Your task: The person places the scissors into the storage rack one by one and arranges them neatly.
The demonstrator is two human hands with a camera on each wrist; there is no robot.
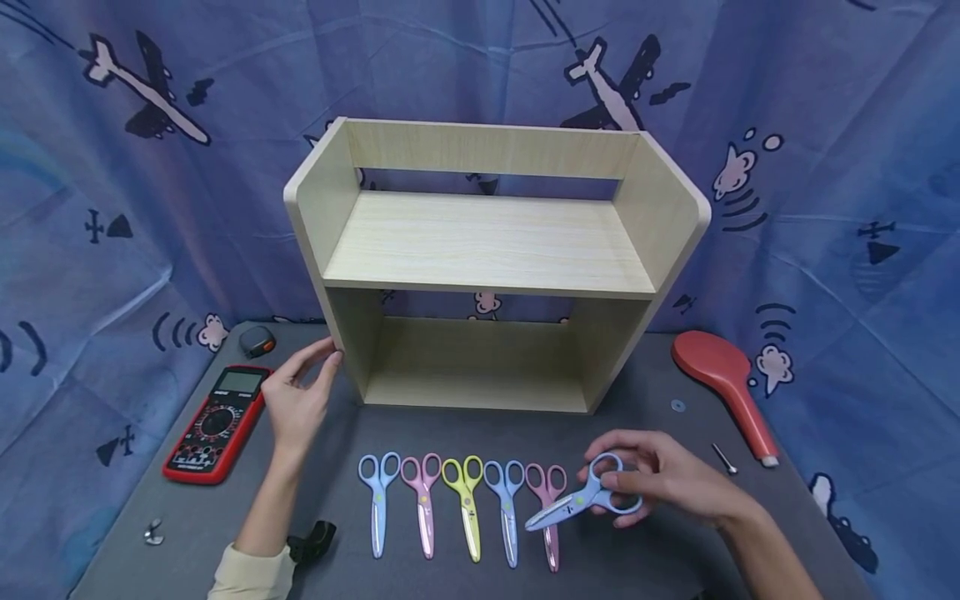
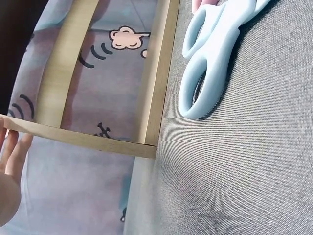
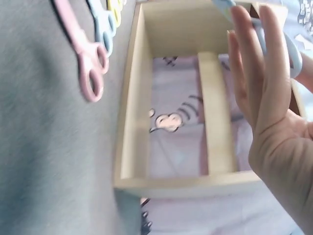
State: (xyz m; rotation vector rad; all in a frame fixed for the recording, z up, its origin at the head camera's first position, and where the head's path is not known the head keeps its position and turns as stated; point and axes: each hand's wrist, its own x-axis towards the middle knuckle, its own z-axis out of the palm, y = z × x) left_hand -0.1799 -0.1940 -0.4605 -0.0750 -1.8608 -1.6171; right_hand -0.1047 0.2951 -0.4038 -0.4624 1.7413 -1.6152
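Note:
My right hand [image 1: 660,483] holds a pair of blue scissors [image 1: 573,507] by the handle, thumb against the near ring, blades pointing left. They are held over a row on the table: light-blue scissors [image 1: 379,500], pink scissors [image 1: 423,504], yellow scissors [image 1: 467,508], another blue pair [image 1: 506,508] and a second pink pair [image 1: 550,533], partly covered by the held ones. My left hand [image 1: 296,400] touches the left side panel of a pale wooden shelf [image 1: 487,242] with its fingertips. The left wrist view shows those fingers [image 2: 17,152] at the panel's edge.
Left of the shelf lie a red multimeter [image 1: 219,425], a tape measure [image 1: 257,342] and a small metal piece [image 1: 153,533]. On the right are a red paddle-shaped object [image 1: 723,387], a washer [image 1: 678,406] and a screw [image 1: 724,458]. A printed blue curtain [image 1: 825,167] hangs behind.

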